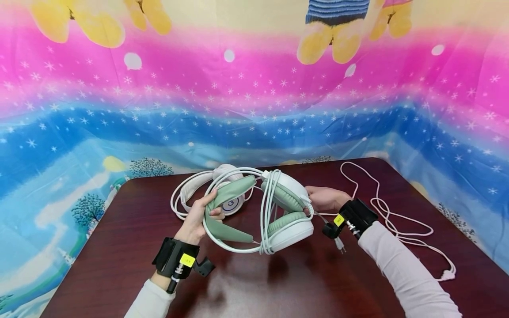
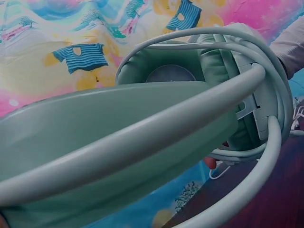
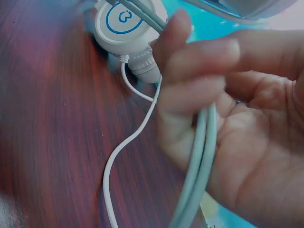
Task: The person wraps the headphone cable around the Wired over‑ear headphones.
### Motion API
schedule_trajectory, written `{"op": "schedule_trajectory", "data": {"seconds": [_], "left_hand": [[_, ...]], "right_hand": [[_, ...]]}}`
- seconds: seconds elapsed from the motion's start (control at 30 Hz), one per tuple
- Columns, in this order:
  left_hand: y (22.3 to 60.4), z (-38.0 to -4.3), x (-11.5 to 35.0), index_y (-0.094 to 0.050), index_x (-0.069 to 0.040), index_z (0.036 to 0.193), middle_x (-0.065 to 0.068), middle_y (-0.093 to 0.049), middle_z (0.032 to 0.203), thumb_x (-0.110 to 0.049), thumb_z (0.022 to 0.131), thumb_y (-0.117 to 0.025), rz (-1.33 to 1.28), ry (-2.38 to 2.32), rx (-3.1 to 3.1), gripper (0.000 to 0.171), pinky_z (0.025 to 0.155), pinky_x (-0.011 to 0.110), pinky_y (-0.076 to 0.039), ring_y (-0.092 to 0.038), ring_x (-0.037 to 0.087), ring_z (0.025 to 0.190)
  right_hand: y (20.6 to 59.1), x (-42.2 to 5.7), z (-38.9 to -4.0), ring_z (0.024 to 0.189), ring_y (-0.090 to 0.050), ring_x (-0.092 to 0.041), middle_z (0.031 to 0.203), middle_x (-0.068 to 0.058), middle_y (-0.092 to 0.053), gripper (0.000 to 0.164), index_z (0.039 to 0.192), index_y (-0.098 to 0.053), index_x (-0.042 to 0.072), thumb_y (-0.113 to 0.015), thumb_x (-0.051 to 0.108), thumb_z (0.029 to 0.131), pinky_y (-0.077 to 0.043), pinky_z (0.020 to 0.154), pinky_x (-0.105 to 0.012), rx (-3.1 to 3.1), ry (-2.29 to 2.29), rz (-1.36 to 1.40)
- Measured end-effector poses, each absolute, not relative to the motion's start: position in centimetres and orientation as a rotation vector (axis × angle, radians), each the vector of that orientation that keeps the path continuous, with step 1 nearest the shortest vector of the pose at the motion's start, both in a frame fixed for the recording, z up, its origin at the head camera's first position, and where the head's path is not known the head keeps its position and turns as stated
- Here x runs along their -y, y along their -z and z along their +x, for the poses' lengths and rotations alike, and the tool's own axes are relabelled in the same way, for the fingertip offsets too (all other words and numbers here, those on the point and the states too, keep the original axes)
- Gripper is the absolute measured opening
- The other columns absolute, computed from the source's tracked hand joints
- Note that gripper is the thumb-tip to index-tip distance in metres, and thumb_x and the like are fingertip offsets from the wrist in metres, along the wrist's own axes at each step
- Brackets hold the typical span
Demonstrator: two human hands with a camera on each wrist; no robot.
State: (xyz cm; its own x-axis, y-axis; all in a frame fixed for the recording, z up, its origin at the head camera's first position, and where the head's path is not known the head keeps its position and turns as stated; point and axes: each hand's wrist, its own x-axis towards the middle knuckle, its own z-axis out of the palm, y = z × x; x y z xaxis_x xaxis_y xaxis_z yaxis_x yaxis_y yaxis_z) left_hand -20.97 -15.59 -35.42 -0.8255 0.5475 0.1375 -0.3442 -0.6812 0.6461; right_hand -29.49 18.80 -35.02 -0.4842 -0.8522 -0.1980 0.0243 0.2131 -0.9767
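A pair of white headphones with green pads is held up above the table, its cable wound in several turns across the ear cups. My left hand grips the green-padded headband, which fills much of the left wrist view as a pale outer band. On the other side, beside the ear cups, is my right hand. In the right wrist view its fingers curl round a doubled stretch of the pale green headphone cable. A white connector end hangs below the right wrist.
Behind the held pair, a second, white pair of headphones lies on the dark wood table. A thin white cord trails in loops over the table's right side. Patterned cloth hangs behind the table.
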Motion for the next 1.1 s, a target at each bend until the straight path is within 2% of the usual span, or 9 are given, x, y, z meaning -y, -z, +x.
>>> {"op": "schedule_trajectory", "data": {"seconds": [0.1, 0.23, 0.33, 0.47, 0.57, 0.7, 0.83, 1.03, 1.1], "left_hand": [[35.5, -21.0, 15.6, -0.061, -0.012, 0.096, 0.000, -0.021, 0.061, -0.024, 0.107, -0.019, 0.447, -2.452, -0.839, 0.045, 0.048, 0.019, -0.016, -0.017, 0.009, 0.051], [35.6, -21.0, 15.6, -0.060, -0.011, 0.095, -0.001, -0.021, 0.061, -0.024, 0.107, -0.018, 0.454, -2.428, -0.829, 0.046, 0.047, 0.018, -0.017, -0.016, 0.009, 0.051], [35.6, -20.9, 15.5, -0.061, -0.011, 0.095, -0.001, -0.024, 0.059, -0.024, 0.107, -0.017, 0.464, -2.404, -0.858, 0.047, 0.047, 0.018, -0.016, -0.018, 0.008, 0.050], [35.7, -20.9, 15.4, -0.064, -0.011, 0.096, -0.002, -0.027, 0.058, -0.025, 0.107, -0.020, 0.463, -2.381, -0.908, 0.048, 0.047, 0.019, -0.015, -0.022, 0.007, 0.049], [35.8, -20.9, 15.4, -0.066, -0.011, 0.096, -0.003, -0.029, 0.057, -0.025, 0.107, -0.023, 0.459, -2.370, -0.928, 0.046, 0.047, 0.019, -0.014, -0.021, 0.007, 0.049], [35.9, -21.0, 15.3, -0.065, -0.011, 0.094, -0.003, -0.035, 0.055, -0.025, 0.107, -0.024, 0.461, -2.358, -0.935, 0.045, 0.047, 0.019, -0.015, -0.019, 0.007, 0.049], [35.9, -21.0, 15.4, -0.064, -0.011, 0.094, -0.003, -0.034, 0.055, -0.025, 0.107, -0.023, 0.451, -2.344, -0.958, 0.045, 0.047, 0.018, -0.016, -0.022, 0.007, 0.048], [35.7, -20.7, 15.7, -0.063, -0.012, 0.092, -0.004, -0.033, 0.056, -0.025, 0.107, -0.024, 0.412, -2.325, -1.033, 0.044, 0.047, 0.019, -0.017, -0.031, 0.005, 0.046], [35.6, -20.7, 15.7, -0.063, -0.013, 0.093, -0.004, -0.032, 0.055, -0.026, 0.107, -0.024, 0.404, -2.319, -1.036, 0.044, 0.047, 0.019, -0.017, -0.028, 0.006, 0.046]], "right_hand": [[34.8, -18.8, -29.6, 0.065, -0.052, -0.010, 0.068, 0.001, -0.058, 0.032, 0.072, -0.066, 0.012, -0.047, -0.010, 0.087, -0.044, 0.062, -0.024, -1.821, 1.306, -0.843], [33.9, -18.5, -29.4, 0.052, -0.043, -0.010, 0.057, 0.003, -0.049, 0.026, 0.063, -0.060, 0.012, -0.056, 0.000, 0.085, -0.039, 0.054, -0.024, -2.113, 1.135, -0.830], [33.2, -18.3, -29.3, 0.046, -0.034, -0.010, 0.052, 0.003, -0.039, 0.026, 0.059, -0.054, 0.012, -0.055, -0.001, 0.082, -0.032, 0.049, -0.025, -2.187, 1.061, -0.786], [32.3, -18.0, -29.4, 0.046, -0.027, -0.008, 0.051, 0.004, -0.033, 0.028, 0.059, -0.051, 0.012, -0.054, -0.005, 0.081, -0.027, 0.049, -0.024, -2.210, 0.990, -0.740], [31.6, -17.9, -29.4, 0.047, -0.027, -0.009, 0.052, 0.004, -0.034, 0.023, 0.063, -0.058, 0.009, -0.055, -0.004, 0.081, -0.028, 0.051, -0.026, -2.270, 0.928, -0.703], [30.7, -17.9, -29.4, 0.050, -0.031, -0.011, 0.054, 0.003, -0.038, 0.015, 0.079, -0.068, 0.004, -0.056, -0.002, 0.082, -0.030, 0.054, -0.029, -2.285, 0.907, -0.674], [29.8, -18.1, -29.5, 0.056, -0.029, -0.014, 0.060, 0.001, -0.034, 0.012, 0.083, -0.066, 0.003, -0.055, 0.001, 0.087, -0.027, 0.058, -0.032, -2.215, 0.916, -0.702], [28.8, -18.7, -29.7, 0.059, -0.037, -0.015, 0.070, -0.005, -0.053, 0.018, 0.103, -0.069, -0.004, -0.058, 0.006, 0.092, -0.031, 0.057, -0.026, -2.228, 0.970, -0.653], [28.6, -18.7, -29.8, 0.057, -0.036, -0.015, 0.071, -0.006, -0.056, 0.018, 0.101, -0.069, -0.005, -0.062, 0.008, 0.091, -0.031, 0.055, -0.025, -2.249, 0.983, -0.641]]}}
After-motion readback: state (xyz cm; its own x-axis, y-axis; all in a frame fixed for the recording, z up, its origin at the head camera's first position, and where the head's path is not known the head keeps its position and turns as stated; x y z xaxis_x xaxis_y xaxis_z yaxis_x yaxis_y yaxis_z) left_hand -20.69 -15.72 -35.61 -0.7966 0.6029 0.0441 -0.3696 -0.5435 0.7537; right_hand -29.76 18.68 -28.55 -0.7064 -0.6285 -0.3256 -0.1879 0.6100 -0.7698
